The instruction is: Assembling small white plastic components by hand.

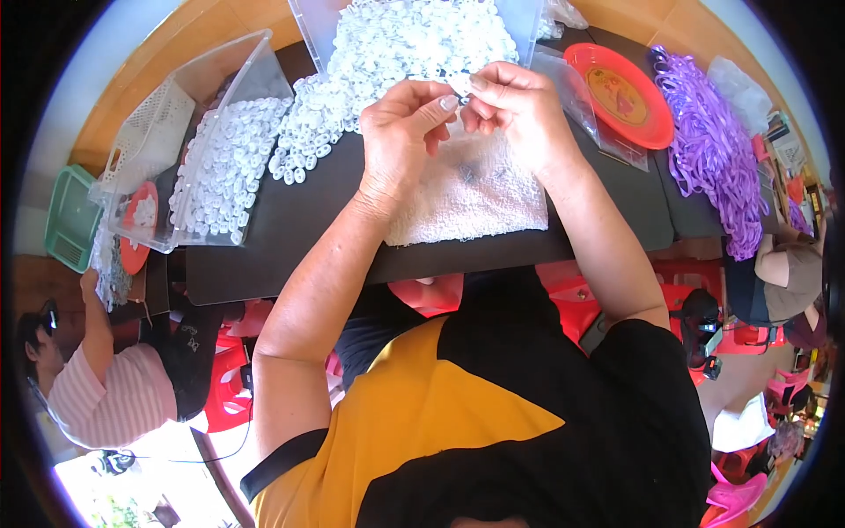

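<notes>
Above a white towel (475, 198) on the dark table, both my hands are raised close together. My right hand (519, 110) pinches a small white plastic piece (459, 84) between thumb and fingers. Facing it, my left hand (396, 132) has its thumb pressed toward curled fingers; whatever they grip is too small to make out. Just beyond my hands, a heap of small white oval plastic pieces (414, 44) fills a clear bin (308, 26) and spills as loose pieces (308, 123) onto the table, left of my left hand.
A second clear bin (260, 66) holds more white pieces at left, near a white basket (154, 128) and green tray (70, 220). To the right are a red plate (656, 123) and purple ribbon straps (713, 150). A person in a striped shirt (119, 387) sits at left.
</notes>
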Demonstrator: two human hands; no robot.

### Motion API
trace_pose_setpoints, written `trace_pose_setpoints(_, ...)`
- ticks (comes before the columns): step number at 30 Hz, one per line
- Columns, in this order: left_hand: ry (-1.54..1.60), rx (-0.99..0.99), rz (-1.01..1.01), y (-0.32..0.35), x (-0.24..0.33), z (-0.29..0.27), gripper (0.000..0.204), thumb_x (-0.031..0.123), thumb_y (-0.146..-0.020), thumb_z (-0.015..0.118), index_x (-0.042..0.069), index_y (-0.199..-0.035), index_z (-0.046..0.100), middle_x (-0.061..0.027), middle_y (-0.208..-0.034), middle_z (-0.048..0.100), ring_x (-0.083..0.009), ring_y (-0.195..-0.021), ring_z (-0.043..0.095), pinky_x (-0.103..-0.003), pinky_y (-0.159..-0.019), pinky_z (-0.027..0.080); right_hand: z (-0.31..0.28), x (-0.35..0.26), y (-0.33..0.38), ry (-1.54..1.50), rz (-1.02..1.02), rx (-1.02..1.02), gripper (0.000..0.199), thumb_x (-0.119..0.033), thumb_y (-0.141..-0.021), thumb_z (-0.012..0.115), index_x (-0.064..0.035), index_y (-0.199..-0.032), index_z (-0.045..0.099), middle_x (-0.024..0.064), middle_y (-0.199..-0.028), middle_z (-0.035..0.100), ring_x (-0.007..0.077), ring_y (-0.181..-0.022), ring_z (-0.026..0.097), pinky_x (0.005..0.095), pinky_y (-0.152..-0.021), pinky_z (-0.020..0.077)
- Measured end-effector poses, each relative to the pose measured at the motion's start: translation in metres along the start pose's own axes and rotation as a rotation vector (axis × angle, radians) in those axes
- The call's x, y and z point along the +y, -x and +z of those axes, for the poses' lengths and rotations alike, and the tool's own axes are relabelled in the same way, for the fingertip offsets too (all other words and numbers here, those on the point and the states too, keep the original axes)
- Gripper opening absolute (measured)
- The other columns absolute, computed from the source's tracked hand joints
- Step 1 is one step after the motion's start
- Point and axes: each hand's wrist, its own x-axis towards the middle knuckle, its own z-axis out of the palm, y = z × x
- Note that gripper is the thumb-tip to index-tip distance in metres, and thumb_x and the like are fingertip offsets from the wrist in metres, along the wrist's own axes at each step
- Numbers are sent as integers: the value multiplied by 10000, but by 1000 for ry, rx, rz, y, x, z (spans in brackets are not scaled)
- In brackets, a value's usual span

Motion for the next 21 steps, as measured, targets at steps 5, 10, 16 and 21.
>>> trace_pose_setpoints(5,-3,16,-94,0,3,-4,101,96,-861,656,-3,-876,644,-28,-669,614,-65,-539,527,-197,-472,403,8,-2,4,127,-45,39,132,-146,-883,641,-28,-824,637,-6,-659,567,92,-602,569,215,-555,400)
trace_pose_setpoints(10,-72,0,-92,0,0,-7,110,95,-855,617,-14,-862,633,-43,-684,621,-73,-550,535,-204,-475,404,13,-6,4,314,-89,84,86,-118,-871,641,-32,-865,647,-9,-713,606,55,-653,551,205,-568,393)
trace_pose_setpoints(16,-77,27,-71,1,1,-2,127,94,-864,594,-28,-878,630,-46,-690,621,-77,-564,541,-207,-487,413,9,1,2,291,-106,86,58,-75,-863,628,-26,-885,650,-6,-743,623,56,-635,554,202,-558,410)
trace_pose_setpoints(21,-108,16,-104,-2,3,-7,138,97,-872,589,-30,-900,635,-44,-688,616,-74,-566,535,-208,-492,416,12,1,4,312,-31,79,88,-112,-892,617,-38,-919,657,-12,-765,627,61,-675,560,200,-592,390)
